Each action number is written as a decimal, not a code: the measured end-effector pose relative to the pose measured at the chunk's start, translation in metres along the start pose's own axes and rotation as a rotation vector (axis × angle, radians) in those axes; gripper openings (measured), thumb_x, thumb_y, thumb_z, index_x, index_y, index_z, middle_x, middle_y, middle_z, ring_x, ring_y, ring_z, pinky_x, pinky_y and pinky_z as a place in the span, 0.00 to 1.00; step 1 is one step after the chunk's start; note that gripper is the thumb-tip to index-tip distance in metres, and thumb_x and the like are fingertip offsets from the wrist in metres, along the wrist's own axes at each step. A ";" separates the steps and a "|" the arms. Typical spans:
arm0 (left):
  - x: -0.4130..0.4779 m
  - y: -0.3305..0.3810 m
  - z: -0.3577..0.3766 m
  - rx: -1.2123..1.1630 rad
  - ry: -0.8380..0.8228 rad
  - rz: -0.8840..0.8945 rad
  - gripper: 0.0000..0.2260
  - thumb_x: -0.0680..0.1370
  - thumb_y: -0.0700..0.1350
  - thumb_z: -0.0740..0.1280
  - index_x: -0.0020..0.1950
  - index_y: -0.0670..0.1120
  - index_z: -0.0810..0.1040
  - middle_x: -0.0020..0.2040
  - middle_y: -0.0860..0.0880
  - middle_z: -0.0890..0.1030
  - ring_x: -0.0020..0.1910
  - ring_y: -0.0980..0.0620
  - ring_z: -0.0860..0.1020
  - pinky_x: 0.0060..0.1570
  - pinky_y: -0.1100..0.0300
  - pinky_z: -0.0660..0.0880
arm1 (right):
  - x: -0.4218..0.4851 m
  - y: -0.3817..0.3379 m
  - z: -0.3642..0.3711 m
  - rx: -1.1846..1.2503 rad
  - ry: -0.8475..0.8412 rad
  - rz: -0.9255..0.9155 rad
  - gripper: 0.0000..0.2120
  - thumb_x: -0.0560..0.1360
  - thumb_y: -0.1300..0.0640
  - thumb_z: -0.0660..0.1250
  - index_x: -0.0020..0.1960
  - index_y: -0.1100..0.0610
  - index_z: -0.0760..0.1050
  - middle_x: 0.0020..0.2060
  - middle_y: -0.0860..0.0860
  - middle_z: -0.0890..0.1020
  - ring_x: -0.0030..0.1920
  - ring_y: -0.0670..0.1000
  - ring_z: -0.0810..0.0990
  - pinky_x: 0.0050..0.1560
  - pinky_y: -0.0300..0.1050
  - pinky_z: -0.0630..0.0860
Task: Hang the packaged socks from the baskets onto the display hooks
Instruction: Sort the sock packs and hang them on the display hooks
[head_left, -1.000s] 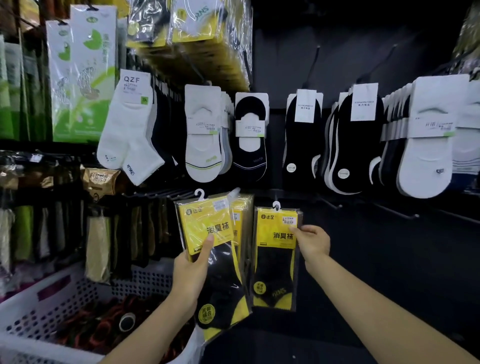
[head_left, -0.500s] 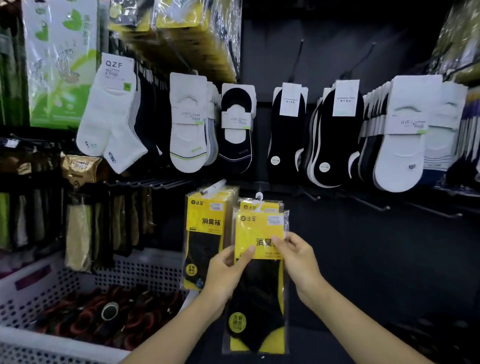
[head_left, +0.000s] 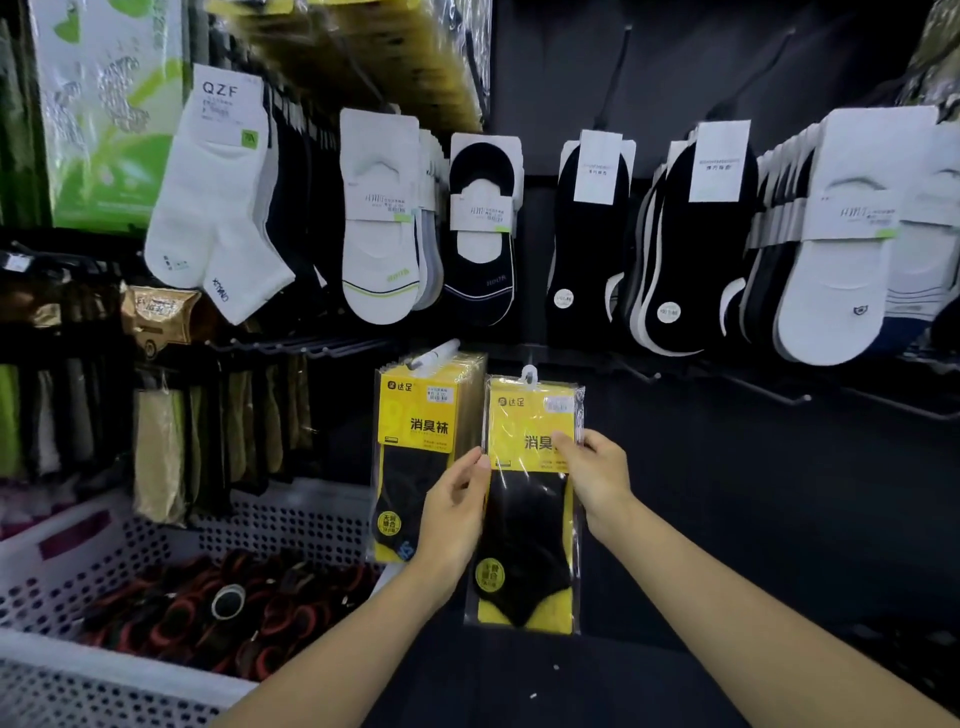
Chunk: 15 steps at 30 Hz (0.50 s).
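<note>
A clear-wrapped yellow-and-black sock packet (head_left: 527, 499) is pinched upright by its side edges between left hand (head_left: 457, 512) and right hand (head_left: 597, 478), presumably so its white hanger loop (head_left: 529, 375) can be lined up for hanging; matching packets (head_left: 415, 415) are hung just beyond the left hand.

**Held sock pack** (head_left: 530, 525): the thumb of the right hand (head_left: 597, 478) covers the last printed character, and that hand's fingertips are hidden behind the pack. It cannot be told whether the white hanger tab (head_left: 529, 375) sits on a hook. The price sticker (head_left: 560, 404) is too small to read.

**Left of the pack:** the left hand (head_left: 457, 514) masks the lower corner of the hung stack (head_left: 415, 415).

**Lower left of the pack:** the perforated basket (head_left: 291, 519) is cut off by the left and bottom edges.
</note>
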<state>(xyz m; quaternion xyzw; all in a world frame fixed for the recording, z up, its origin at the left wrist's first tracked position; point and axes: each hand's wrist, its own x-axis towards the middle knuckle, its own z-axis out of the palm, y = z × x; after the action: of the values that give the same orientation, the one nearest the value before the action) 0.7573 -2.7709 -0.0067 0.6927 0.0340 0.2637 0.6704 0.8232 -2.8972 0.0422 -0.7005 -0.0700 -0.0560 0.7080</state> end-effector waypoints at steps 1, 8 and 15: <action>0.004 -0.002 0.002 0.023 -0.006 -0.001 0.20 0.80 0.55 0.59 0.70 0.53 0.69 0.64 0.56 0.73 0.56 0.63 0.71 0.53 0.70 0.66 | 0.004 0.004 0.002 0.010 0.011 0.025 0.04 0.77 0.58 0.67 0.47 0.58 0.78 0.50 0.60 0.83 0.53 0.59 0.81 0.57 0.53 0.78; 0.005 -0.035 0.007 0.078 -0.056 -0.106 0.23 0.80 0.56 0.58 0.74 0.52 0.62 0.72 0.52 0.67 0.67 0.57 0.66 0.59 0.65 0.63 | 0.000 0.056 -0.014 0.033 0.063 0.158 0.11 0.76 0.55 0.68 0.57 0.58 0.76 0.54 0.53 0.80 0.58 0.52 0.78 0.62 0.48 0.74; -0.090 -0.110 -0.001 0.165 -0.127 -0.262 0.21 0.80 0.54 0.60 0.72 0.51 0.66 0.67 0.56 0.70 0.66 0.58 0.68 0.62 0.66 0.66 | -0.097 0.160 -0.070 -0.105 -0.136 0.271 0.08 0.76 0.55 0.68 0.55 0.49 0.74 0.49 0.43 0.79 0.50 0.42 0.78 0.55 0.41 0.75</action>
<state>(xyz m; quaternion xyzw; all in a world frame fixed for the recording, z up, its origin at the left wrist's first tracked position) 0.7136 -2.7955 -0.1398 0.7505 0.1031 0.1262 0.6405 0.7573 -2.9670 -0.1327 -0.7417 -0.0194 0.0839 0.6652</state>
